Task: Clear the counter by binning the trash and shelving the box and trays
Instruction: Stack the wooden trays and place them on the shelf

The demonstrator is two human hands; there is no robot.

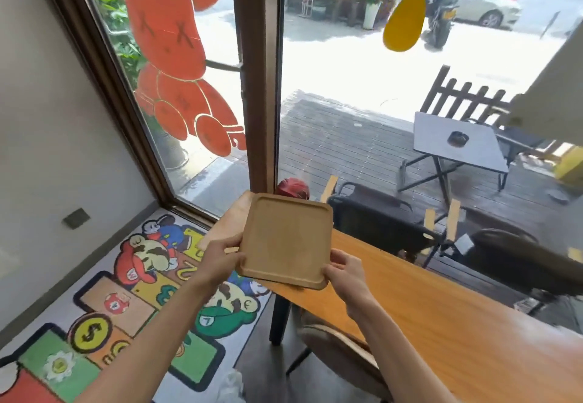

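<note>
A square wooden tray point(285, 240) with a raised rim is held in the air above the left end of the long wooden counter point(426, 305). My left hand point(220, 257) grips the tray's left edge. My right hand point(345, 271) grips its near right corner. The tray is tilted with its far edge higher and nothing lies in it. Behind its far edge, a red rounded object point(291, 187) peeks out by the window frame.
A large window point(362, 71) runs along the counter's far side. A chair point(344, 355) stands under the counter near me. A cartoon-patterned rug point(126, 308) covers the floor to the left, with a pale crumpled item point(232, 385) at the bottom edge.
</note>
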